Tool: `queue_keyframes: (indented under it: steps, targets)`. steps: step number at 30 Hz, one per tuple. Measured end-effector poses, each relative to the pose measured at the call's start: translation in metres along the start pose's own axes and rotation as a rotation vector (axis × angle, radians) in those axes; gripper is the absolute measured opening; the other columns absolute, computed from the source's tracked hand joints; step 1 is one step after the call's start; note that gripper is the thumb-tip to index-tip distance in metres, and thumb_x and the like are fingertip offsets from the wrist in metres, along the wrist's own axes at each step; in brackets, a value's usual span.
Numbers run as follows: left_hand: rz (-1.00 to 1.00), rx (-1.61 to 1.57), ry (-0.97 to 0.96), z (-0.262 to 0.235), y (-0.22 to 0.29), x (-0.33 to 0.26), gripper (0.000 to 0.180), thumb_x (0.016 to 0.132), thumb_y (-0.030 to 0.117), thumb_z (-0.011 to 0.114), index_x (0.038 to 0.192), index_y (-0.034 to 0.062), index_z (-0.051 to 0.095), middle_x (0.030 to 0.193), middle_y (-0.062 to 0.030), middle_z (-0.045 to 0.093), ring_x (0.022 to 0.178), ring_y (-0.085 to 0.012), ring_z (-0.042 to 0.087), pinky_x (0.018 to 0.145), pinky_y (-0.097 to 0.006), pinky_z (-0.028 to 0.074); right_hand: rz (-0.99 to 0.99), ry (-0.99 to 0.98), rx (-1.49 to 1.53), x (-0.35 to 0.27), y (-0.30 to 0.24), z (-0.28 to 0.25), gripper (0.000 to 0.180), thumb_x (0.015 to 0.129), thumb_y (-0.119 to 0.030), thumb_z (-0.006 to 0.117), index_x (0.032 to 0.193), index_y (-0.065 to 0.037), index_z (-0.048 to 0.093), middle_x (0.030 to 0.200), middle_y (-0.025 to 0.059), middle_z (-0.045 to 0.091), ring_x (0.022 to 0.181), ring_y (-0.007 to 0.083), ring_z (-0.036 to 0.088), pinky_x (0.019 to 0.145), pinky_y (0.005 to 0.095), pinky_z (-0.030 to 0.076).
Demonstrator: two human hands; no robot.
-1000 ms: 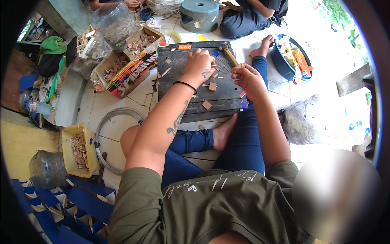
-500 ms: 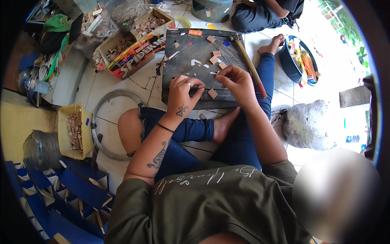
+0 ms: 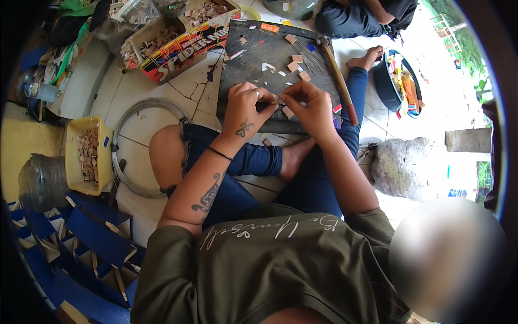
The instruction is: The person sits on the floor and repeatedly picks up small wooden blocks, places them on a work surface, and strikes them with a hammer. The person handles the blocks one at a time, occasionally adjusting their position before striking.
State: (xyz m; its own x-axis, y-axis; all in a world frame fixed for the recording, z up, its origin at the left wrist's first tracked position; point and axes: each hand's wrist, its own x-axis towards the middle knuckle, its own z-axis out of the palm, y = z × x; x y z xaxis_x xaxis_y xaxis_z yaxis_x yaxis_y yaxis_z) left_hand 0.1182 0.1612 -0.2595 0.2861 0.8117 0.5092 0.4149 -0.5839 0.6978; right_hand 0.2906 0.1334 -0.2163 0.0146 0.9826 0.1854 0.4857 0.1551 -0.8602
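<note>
A dark board (image 3: 253, 51) lies on the tiled floor in front of my crossed legs, with several small tile pieces (image 3: 294, 66) scattered on it. My left hand (image 3: 245, 105) and my right hand (image 3: 307, 105) meet over the board's near edge, fingertips pinched together on a small tile piece (image 3: 276, 98) between them. A hammer with a wooden handle (image 3: 339, 81) rests along the board's right side, just beyond my right hand.
A cardboard box of tile chips (image 3: 178, 38) stands at the back left. A yellow tub of pieces (image 3: 89, 154) and a wire coil (image 3: 135, 146) lie to my left. A dark basin (image 3: 396, 81) of coloured pieces and a grey sack (image 3: 407, 167) sit right. Another person (image 3: 367, 16) sits beyond the board.
Both hands have drawn back from the middle of the board to its near edge and come together. The view has shifted, so the board sits higher in the picture.
</note>
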Motion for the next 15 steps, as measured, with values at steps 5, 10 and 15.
queue_keyframes:
  steps: [5, 10, 15]
  targets:
    - [-0.015, 0.020, -0.016, -0.0009, 0.0004, -0.0011, 0.014, 0.071, 0.014, 0.082, 0.080, 0.0085, 0.073, 0.082, -0.0053, 0.066, 0.090, -0.0250, 0.061, 0.088, -0.037, 0.044, -0.024, -0.010, -0.010, -0.0003, 0.0006, 0.0011, 0.013, 0.079, -0.006, 0.076, 0.085, 0.002, 0.067, 0.079, 0.0093, 0.072, 0.075, 0.0146, 0.071, 0.070, 0.0282, 0.055]
    - [-0.013, 0.008, -0.011, -0.0014, 0.0022, -0.0013, 0.014, 0.070, 0.014, 0.082, 0.080, 0.0094, 0.072, 0.081, -0.0043, 0.065, 0.090, -0.0246, 0.060, 0.088, -0.038, 0.043, -0.036, -0.010, -0.031, 0.0004, 0.0007, 0.0002, 0.013, 0.079, -0.007, 0.076, 0.085, 0.003, 0.067, 0.080, 0.0107, 0.072, 0.075, 0.0156, 0.071, 0.071, 0.0287, 0.055]
    - [-0.010, 0.002, 0.009, -0.0003, 0.0018, -0.0015, 0.014, 0.069, 0.013, 0.081, 0.079, 0.0111, 0.072, 0.079, -0.0023, 0.066, 0.086, -0.0233, 0.060, 0.087, -0.039, 0.042, -0.045, -0.019, -0.017, 0.0010, 0.0023, 0.0000, 0.013, 0.079, -0.007, 0.075, 0.085, 0.002, 0.068, 0.079, 0.0118, 0.072, 0.075, 0.0164, 0.071, 0.071, 0.0293, 0.055]
